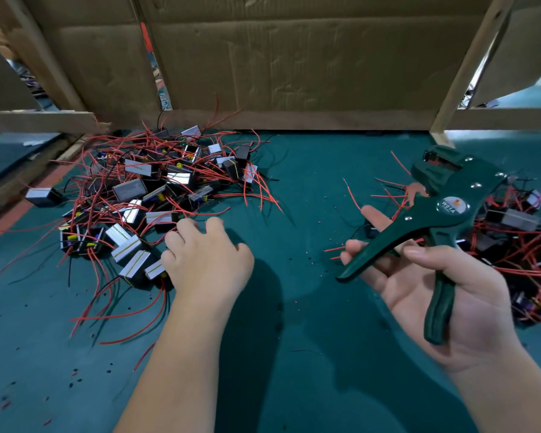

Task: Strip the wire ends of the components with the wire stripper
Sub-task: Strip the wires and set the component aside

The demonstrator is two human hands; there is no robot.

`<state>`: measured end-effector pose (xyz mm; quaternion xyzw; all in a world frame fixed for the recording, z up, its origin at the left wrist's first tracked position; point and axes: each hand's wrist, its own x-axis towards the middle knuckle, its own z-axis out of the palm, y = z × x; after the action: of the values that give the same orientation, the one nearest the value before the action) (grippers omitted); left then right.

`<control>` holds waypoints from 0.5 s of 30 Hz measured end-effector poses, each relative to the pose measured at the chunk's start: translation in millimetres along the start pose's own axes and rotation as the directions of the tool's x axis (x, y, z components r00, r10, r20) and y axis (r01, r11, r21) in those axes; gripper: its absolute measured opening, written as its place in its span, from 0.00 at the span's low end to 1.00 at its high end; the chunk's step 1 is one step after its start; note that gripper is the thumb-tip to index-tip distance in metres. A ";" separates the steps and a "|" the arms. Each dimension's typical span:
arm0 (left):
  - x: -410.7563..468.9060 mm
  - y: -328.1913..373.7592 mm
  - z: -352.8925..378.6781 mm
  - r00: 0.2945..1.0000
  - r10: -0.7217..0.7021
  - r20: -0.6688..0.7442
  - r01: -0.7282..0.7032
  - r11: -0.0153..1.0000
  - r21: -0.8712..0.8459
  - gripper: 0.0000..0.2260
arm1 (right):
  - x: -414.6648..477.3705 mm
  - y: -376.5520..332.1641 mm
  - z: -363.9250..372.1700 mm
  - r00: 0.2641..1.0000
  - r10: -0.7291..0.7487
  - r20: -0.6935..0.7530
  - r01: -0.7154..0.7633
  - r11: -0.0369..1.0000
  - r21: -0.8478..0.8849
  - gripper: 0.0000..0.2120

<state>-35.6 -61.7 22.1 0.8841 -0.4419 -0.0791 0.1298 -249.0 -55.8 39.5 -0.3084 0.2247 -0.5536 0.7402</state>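
A pile of small black components (pixel 144 195) with red and black wires lies at the left on the green table (pixel 310 182). My left hand (pixel 206 260) reaches palm down to the pile's near edge, fingers curled over the components there; whether they hold one is hidden. My right hand (pixel 434 285) holds the dark green wire stripper (pixel 444 210) above the table, its handles spread and its jaws pointing up and away. A second pile of components (pixel 519 232) lies behind and to the right of that hand.
Cardboard sheets (pixel 278 57) and wooden battens (pixel 469 64) wall off the back of the table. Tiny red and black insulation bits (pixel 310 260) are scattered over the green surface. A loose red wire (pixel 353 195) lies between the piles.
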 end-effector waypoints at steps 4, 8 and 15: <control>-2.7 -6.6 -11.0 0.998 0.042 0.047 -0.041 0.999 -0.007 0.22 | 0.8 1.2 -3.0 1.000 0.008 0.023 -0.008 1.000 -0.012 0.42; -8.1 -11.8 -19.4 0.948 0.017 0.318 -0.052 0.994 0.101 0.25 | 1.8 3.0 -3.9 0.997 -0.012 0.076 0.015 0.999 -0.046 0.38; -5.2 -11.9 -11.3 0.943 0.160 0.293 -0.172 0.985 0.014 0.23 | 1.8 6.8 -4.8 0.994 0.007 0.112 -0.001 0.999 -0.050 0.40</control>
<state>-26.8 -48.9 29.4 0.8250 -0.5304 -0.1881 0.0522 -247.1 -57.1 31.3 -0.3567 0.1973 -0.5283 0.7448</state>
